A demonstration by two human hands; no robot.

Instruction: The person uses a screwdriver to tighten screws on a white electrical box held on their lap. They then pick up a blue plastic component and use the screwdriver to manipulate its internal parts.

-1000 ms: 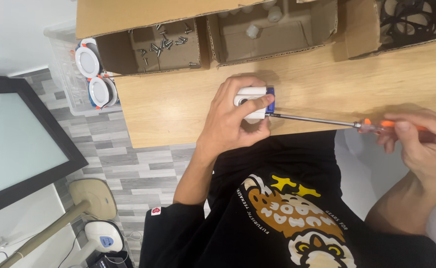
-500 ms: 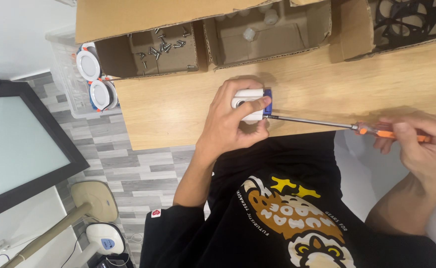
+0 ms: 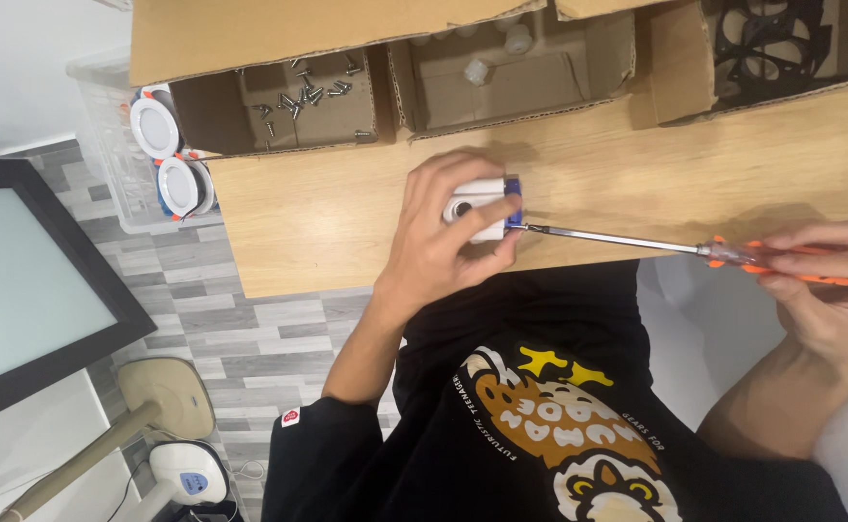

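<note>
My left hand (image 3: 443, 246) grips a small white plastic box (image 3: 477, 206) with a blue end, held on the wooden tabletop (image 3: 298, 208) near its front edge. A long screwdriver (image 3: 627, 240) with a metal shaft and orange handle points its tip into the blue end of the box. My right hand (image 3: 825, 285) is closed around the orange handle, off the right side of the table.
Open cardboard boxes line the back of the table: one with several loose screws (image 3: 303, 97), one with small white parts (image 3: 501, 72), one with black fan-like parts (image 3: 772, 39). A clear bin of round white lamps (image 3: 168, 155) stands left. A dark screen (image 3: 28, 280) is lower left.
The view has shifted slightly; both hands hold the same grip. The screwdriver handle has turned a little in my right hand.
</note>
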